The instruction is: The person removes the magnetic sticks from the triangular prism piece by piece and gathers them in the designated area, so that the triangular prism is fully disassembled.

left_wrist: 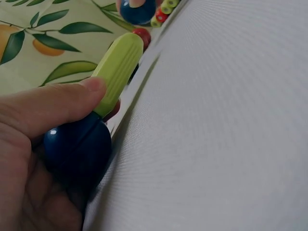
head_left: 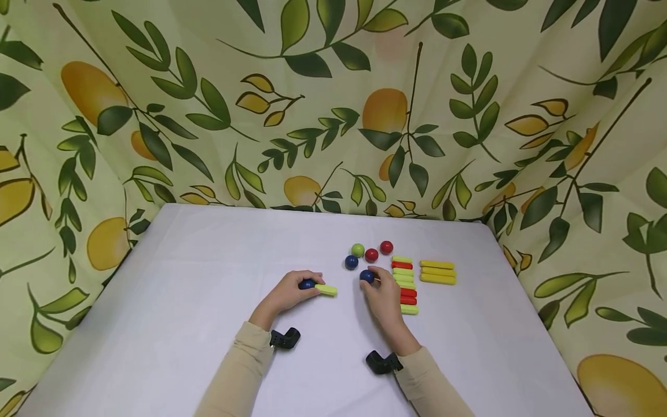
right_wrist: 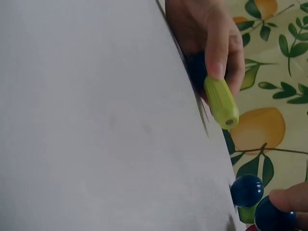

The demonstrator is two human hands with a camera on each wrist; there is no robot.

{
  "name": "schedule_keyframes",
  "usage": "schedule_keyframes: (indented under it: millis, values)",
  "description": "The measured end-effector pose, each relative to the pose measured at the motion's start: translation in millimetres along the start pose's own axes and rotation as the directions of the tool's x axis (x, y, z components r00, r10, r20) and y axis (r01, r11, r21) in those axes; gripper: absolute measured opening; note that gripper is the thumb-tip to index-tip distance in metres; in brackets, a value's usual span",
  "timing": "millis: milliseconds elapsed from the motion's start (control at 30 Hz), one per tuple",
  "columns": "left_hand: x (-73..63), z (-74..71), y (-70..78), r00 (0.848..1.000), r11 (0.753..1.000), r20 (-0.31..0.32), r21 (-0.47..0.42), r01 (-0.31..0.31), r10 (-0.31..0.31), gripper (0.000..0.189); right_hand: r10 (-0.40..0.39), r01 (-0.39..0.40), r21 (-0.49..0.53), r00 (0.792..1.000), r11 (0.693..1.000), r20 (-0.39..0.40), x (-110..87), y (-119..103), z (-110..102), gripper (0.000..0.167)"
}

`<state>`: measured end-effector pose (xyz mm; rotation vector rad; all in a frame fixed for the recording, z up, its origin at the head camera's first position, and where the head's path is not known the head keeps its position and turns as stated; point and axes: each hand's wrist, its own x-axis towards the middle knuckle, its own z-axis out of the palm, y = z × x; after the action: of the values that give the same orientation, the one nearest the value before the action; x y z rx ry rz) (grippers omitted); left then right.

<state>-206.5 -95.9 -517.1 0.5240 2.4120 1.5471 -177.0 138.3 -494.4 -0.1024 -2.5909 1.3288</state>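
Note:
My left hand [head_left: 292, 289] grips a light green ridged rod [left_wrist: 118, 72] between thumb and fingers. A dark blue ball [left_wrist: 77, 147] sits against the rod's near end, inside that hand. The rod's free end, with a small grey disc in it, points toward the right hand. My right hand [head_left: 384, 294] pinches a second dark blue ball [head_left: 367, 276] between thumb and fingertips, left of the row of rods. Another blue ball [head_left: 351, 262] lies on the table just beyond it.
A light green ball [head_left: 358, 250] and two red balls, one nearer [head_left: 372, 255] and one farther [head_left: 387, 247], lie behind the right hand. Light green and red rods [head_left: 403, 278] form a column beside it. Yellow rods [head_left: 438, 272] lie further right on the white table [head_left: 182, 289].

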Motion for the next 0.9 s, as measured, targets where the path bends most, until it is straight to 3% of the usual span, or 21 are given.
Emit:
schedule_keyframes:
  millis: [400, 567, 900]
  values:
    - [-2.0, -2.1, 0.1, 1.0, 1.0, 0.002, -0.015, -0.011, 0.011, 0.013, -0.008, 0.008, -0.118, 1.0, 0.993, 0.002, 26.0, 4.6, 14.7, 0.042]
    - [-1.3, -2.8, -0.9, 1.0, 1.0, 0.011, -0.015, -0.01, 0.01, 0.014, -0.02, 0.02, -0.161, 1.0, 0.987, 0.002, 25.9, 5.8, 15.9, 0.044]
    - [0.5, 1.8, -3.9, 1.0, 1.0, -0.011, 0.001, 0.007, -0.007, 0.016, -0.023, 0.019, -0.149, 0.999, 0.989, -0.025, 17.9, 3.9, 10.3, 0.05]
